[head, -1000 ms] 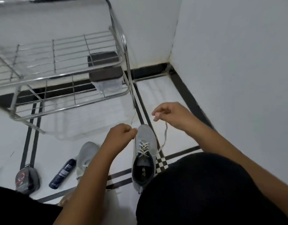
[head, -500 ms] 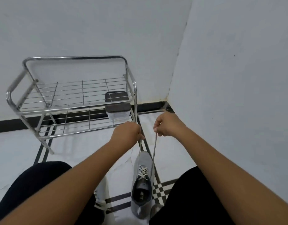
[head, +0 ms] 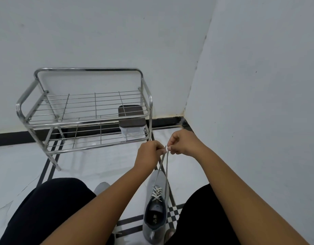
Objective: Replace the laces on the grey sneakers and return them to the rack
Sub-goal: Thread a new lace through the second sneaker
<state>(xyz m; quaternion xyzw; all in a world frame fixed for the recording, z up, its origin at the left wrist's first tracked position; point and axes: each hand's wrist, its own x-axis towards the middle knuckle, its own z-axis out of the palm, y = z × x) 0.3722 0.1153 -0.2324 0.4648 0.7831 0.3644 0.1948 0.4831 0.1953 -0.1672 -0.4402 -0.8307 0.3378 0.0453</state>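
Sneaker point(head: 155, 206) is lying on the floor point(head: 99, 163) between the knees, toe toward the rack point(head: 85, 110); both arms are reaching forward, left hand point(head: 150, 154) and right hand point(head: 182, 143) each pinching a lace point(head: 166, 167) end, pulling them taut and upward; a second sneaker point(head: 101, 187) is hiding mostly behind the left forearm.

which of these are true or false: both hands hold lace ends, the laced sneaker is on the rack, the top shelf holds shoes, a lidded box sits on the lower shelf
1. Left hand and right hand each pinch a lace end: true.
2. The laced sneaker sits on the rack: false, it stands on the floor.
3. The top shelf holds shoes: false, no shoes are on it.
4. A dark-lidded box sits on the lower shelf: true.
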